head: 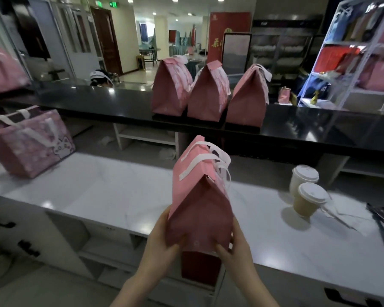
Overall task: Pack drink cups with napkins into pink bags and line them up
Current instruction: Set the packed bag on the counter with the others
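White counter (120, 196): runs across in front of me, left to right.
Black counter (319, 129): the higher ledge behind it.
Row of pink bags (206, 94): three folded-shut bags stand side by side on the black counter, touching or nearly so.
Printed bag (29, 142): stands open on the white counter, far left, with its white handles up.
Held bag (200, 209): I have it up at the near edge of the white counter, top folded over, white handles drooping right, dark underside showing.
My left hand (162, 242): grasps the held bag's lower left side.
My right hand (235, 247): grasps its lower right side.
White cup (303, 178): lidded, on the white counter to my right.
Brown cup (308, 200): lidded, just in front of the white cup.
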